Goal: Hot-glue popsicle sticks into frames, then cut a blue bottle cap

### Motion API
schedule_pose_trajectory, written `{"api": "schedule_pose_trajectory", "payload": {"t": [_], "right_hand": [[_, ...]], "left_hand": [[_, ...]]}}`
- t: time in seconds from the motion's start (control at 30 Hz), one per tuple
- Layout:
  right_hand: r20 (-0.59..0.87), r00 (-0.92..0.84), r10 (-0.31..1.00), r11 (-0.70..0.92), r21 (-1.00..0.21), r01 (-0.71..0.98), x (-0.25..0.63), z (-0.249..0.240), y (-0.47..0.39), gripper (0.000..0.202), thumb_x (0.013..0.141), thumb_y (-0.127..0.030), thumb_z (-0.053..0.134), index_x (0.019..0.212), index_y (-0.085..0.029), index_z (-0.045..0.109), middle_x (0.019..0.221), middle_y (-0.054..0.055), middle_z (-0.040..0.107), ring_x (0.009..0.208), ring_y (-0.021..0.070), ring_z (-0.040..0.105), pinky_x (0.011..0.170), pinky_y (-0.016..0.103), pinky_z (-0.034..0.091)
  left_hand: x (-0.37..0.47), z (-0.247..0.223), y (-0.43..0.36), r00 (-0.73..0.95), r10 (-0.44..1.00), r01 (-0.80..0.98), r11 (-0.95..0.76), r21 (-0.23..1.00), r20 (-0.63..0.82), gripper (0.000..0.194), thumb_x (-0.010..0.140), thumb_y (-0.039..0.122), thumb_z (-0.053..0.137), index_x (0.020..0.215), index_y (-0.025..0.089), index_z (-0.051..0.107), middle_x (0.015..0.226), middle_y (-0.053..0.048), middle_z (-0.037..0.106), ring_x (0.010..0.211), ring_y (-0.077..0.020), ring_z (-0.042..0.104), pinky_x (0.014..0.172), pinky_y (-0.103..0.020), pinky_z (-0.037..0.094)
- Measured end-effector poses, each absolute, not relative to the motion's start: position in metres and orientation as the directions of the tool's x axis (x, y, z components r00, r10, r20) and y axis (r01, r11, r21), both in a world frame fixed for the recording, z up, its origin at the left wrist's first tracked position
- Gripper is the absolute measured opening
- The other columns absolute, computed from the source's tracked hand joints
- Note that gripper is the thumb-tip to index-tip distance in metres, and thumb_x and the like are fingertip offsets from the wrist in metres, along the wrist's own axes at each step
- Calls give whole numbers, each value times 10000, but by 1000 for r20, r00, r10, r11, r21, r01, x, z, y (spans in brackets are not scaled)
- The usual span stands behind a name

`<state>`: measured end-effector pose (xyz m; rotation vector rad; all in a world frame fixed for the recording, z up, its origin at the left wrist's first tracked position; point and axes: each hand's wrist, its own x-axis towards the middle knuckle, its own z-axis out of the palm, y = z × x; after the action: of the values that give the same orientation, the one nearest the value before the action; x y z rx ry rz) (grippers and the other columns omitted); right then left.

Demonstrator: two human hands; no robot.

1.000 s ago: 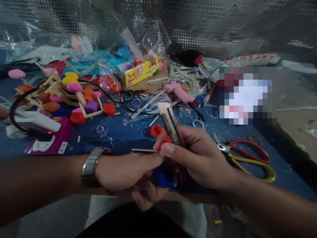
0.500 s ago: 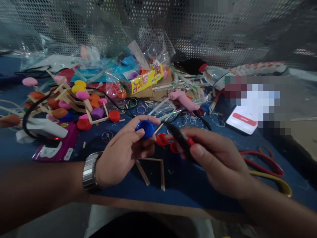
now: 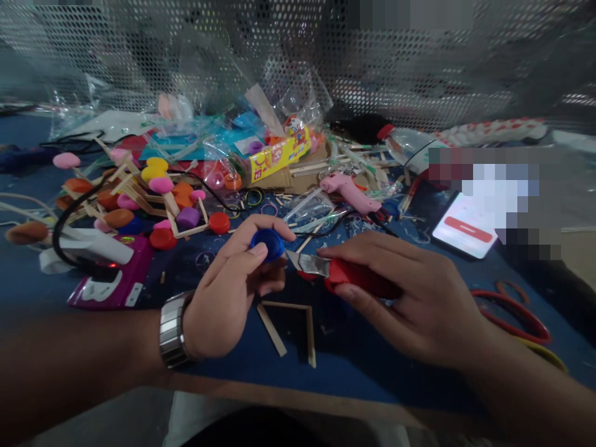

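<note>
My left hand (image 3: 233,279) pinches a blue bottle cap (image 3: 269,246) between thumb and fingers, its hollow side turned toward me. In my right hand (image 3: 405,298) is a red-handled utility knife (image 3: 316,264), its metal blade pointing left. The blade tip lies close beside the cap's right rim; whether they touch I cannot tell. Below the hands, a frame of thin wooden sticks (image 3: 310,338) rests on the blue table (image 3: 214,366). A red cap (image 3: 307,275) on the table is partly hidden behind the knife.
Stick pieces with coloured caps (image 3: 161,185) crowd the left, near a purple power strip (image 3: 139,261). A pink glue gun (image 3: 351,191) lies at the centre back. Rightward are a phone (image 3: 465,233), a plastic bottle (image 3: 412,148) and red-handled scissors (image 3: 516,310).
The knife has turned in my right hand, so its blade now points left at the cap. My left hand still holds the blue cap. The view has shifted slightly.
</note>
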<state>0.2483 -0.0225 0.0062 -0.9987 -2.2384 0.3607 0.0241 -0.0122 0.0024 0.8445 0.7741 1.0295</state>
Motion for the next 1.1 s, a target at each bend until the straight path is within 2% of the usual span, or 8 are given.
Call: {"api": "schedule_pose_trajectory", "payload": {"t": [0.1, 0.3, 0.43, 0.5, 0.63, 0.8, 0.93, 1.1], "right_hand": [[463, -483, 743, 668, -477, 571, 248, 6, -22, 286, 956, -353, 649, 1165, -170, 715, 994, 149, 776, 870, 263, 756, 774, 370, 622], [477, -530, 701, 710, -400, 580, 249, 4, -21, 286, 981, -297, 627, 1186, -116, 711, 1000, 158, 773, 864, 233, 748, 746, 322, 617], [513, -532, 674, 730, -349, 588, 250, 3, -21, 292, 988, -292, 622, 1195, -108, 714, 1009, 153, 764, 849, 218, 743, 738, 305, 617], [518, -543, 661, 741, -336, 581, 250, 4, -21, 292, 989, -274, 615, 1198, -100, 718, 996, 149, 759, 825, 208, 736, 722, 291, 611], [521, -558, 646, 750, -295, 592, 251, 4, -20, 293, 999, -269, 593, 1210, -111, 721, 992, 142, 744, 815, 211, 723, 724, 304, 605], [534, -581, 615, 761, -208, 614, 255, 4, -20, 301, 1019, -278, 561, 1215, -117, 724, 982, 148, 727, 808, 227, 703, 707, 349, 590], [546, -588, 596, 768, -174, 617, 255, 5, -21, 304, 1021, -267, 557, 1218, -106, 723, 997, 159, 733, 803, 231, 693, 684, 359, 571], [548, -582, 601, 761, -168, 627, 251, 5, -22, 300, 1017, -236, 560, 1215, -81, 724, 967, 153, 729, 797, 225, 689, 680, 352, 565]], "left_hand": [[23, 2, -13, 329, 938, -405, 246, 881, -111, 115, 867, 281, 643, 926, 182, 648, 723, 10, 516, 616, -102, 471, 537, -157, 373], [23, 1, -12, 332, 933, -354, 260, 899, -139, 146, 877, 315, 641, 951, 191, 616, 770, -2, 537, 636, -115, 483, 548, -178, 380], [20, -1, -14, 364, 931, -272, 149, 951, -42, 285, 918, 461, 674, 992, 205, 573, 767, 13, 502, 639, -113, 437, 544, -194, 364], [17, -2, -16, 408, 913, -212, 68, 975, 25, 309, 945, 484, 679, 1048, 227, 540, 734, 36, 476, 625, -107, 420, 553, -199, 372], [16, -4, -18, 454, 889, -134, 6, 991, 56, 482, 788, 312, 884, 1056, 260, 486, 671, 87, 436, 540, -77, 365, 480, -185, 330], [18, -6, -16, 405, 908, -82, -77, 994, 104, 556, 685, 197, 942, 1009, 260, 494, 730, 80, 471, 573, -78, 431, 507, -194, 423], [19, -5, -13, 379, 907, -8, -197, 980, 185, 529, 676, 184, 939, 988, 244, 516, 770, 66, 483, 590, -80, 452, 488, -193, 441], [18, -4, -13, 346, 895, 154, -351, 924, 282, 479, 728, 271, 920, 992, 234, 523, 787, 58, 484, 574, -80, 428, 458, -216, 384]]}}
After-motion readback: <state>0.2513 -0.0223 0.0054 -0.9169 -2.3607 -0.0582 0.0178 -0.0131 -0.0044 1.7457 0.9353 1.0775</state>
